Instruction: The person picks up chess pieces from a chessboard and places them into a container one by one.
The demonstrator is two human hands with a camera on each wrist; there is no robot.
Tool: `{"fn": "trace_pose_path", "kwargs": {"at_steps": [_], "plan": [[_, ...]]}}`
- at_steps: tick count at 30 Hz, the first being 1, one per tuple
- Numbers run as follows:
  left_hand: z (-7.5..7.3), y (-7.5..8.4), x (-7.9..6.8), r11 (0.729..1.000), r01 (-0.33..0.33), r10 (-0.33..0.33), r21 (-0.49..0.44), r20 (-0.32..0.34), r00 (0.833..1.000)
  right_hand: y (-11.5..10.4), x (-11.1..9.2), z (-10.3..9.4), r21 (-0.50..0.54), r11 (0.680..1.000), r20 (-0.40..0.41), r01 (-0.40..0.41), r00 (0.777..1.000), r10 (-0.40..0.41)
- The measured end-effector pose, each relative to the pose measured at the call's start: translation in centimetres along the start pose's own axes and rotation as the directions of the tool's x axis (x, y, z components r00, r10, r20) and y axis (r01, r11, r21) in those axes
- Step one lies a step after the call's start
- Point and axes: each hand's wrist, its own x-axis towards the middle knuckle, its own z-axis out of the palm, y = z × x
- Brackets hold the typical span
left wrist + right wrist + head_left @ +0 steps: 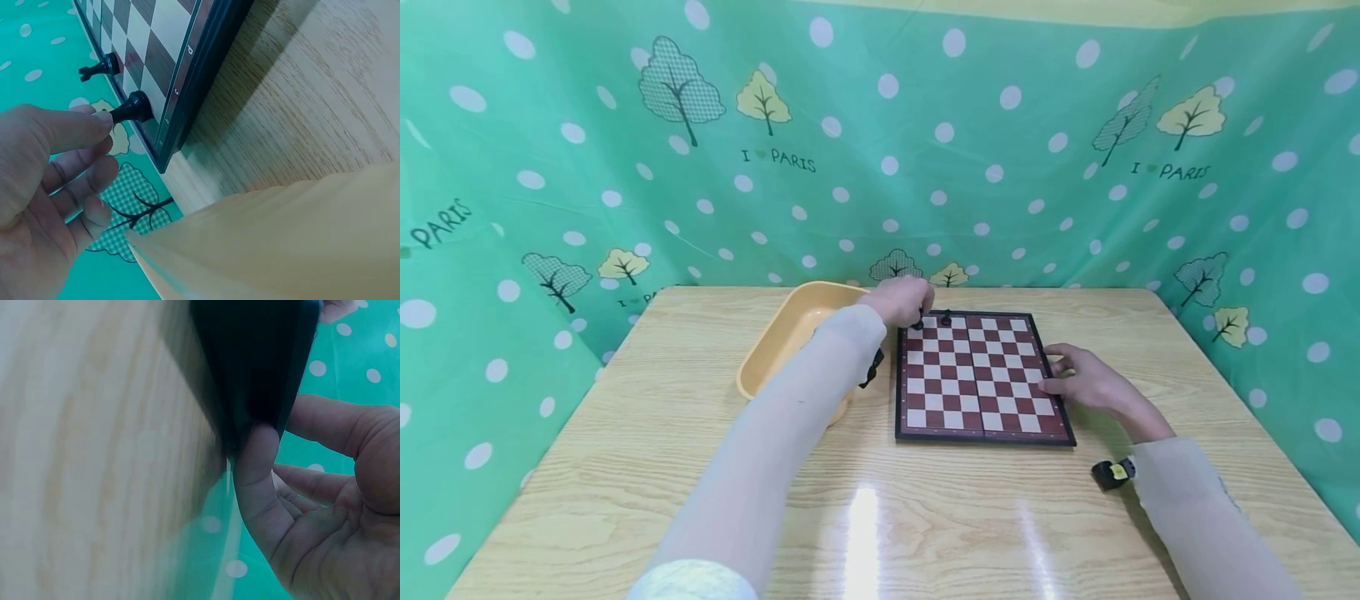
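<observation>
A brown-and-white chessboard lies on the table with a dark rim. At its far left corner, my left hand pinches a black chess piece between thumb and forefinger. The piece's base is on a corner square, and its top is hidden by the fingertips. A black rook, with a notched top, stands a little way along the same far row. At the board's right side, my right hand grips the edge, the thumb over the rim and a finger against the side.
Left of the board stands a yellow plastic tub, partly covered by the left forearm; its contents are mostly hidden. Behind the wooden table hangs a green dotted curtain, which also runs along both sides.
</observation>
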Motion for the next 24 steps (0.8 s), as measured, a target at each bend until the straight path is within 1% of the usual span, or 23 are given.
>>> {"fn": "trace_pose_path", "kwargs": {"at_steps": [7, 10, 15, 19, 24], "plan": [[-0.5, 0.4, -0.5, 0.998, -0.024, 0.026, -0.054, 0.022, 0.999, 0.0, 0.0, -0.1, 0.021, 1.0, 0.02, -0.006, 1.0, 0.006], [-0.9, 0.5, -0.8, 0.998, -0.044, 0.045, -0.055, 0.022, 0.999, -0.2, -0.1, -0.2, 0.019, 1.0, 0.021, -0.005, 1.0, 0.005], [-1.6, 0.8, -1.6, 0.996, -0.085, 0.086, -0.032, 0.012, 0.996, -0.3, -0.1, -0.2, 0.01, 1.0, 0.019, -0.004, 1.0, 0.004], [-1.8, 1.0, -2.4, 0.992, -0.113, 0.113, -0.055, 0.004, 0.994, -0.3, -0.1, -0.2, 0.003, 1.0, 0.018, -0.006, 1.0, 0.006], [-1.8, 1.3, -3.4, 0.985, -0.151, 0.15, -0.077, -0.025, 0.988, -0.2, -0.2, -0.1, -0.002, 1.0, 0.017, -0.009, 1.0, 0.009]]}}
